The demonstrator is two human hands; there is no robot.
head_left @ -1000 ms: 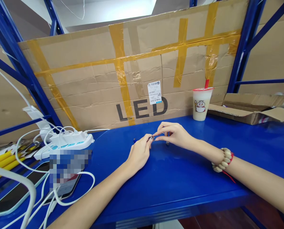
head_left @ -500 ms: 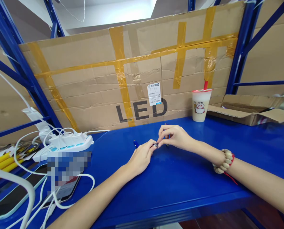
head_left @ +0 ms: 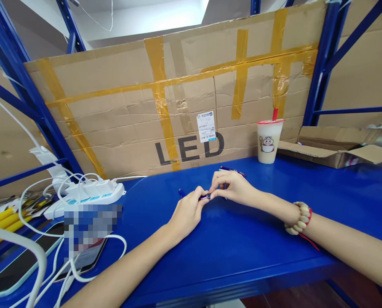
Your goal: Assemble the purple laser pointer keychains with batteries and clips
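Note:
My left hand (head_left: pixel 187 214) is closed on a small dark blue pen part (head_left: pixel 204 197), which shows between its thumb and fingers above the blue tabletop (head_left: pixel 229 248). At the tip of that part, my right hand (head_left: pixel 231 187) pinches with thumb and forefinger; whatever lies between those fingertips is too small to make out. A blue piece (head_left: pixel 181 193) shows just beyond my left hand. Behind my right hand lie dark slim pieces (head_left: pixel 232 171), partly hidden by its fingers.
A drink cup (head_left: pixel 268 143) with a red straw stands at the back right, beside an open cardboard box (head_left: pixel 332 155). To the left are a white power strip (head_left: pixel 114 194), white cables and phones. A large cardboard sheet (head_left: pixel 127 124) rises behind the table.
The fingers of my right hand have shifted slightly, and more of the blue part now shows in my left hand. The slim pieces behind my right hand are more visible.

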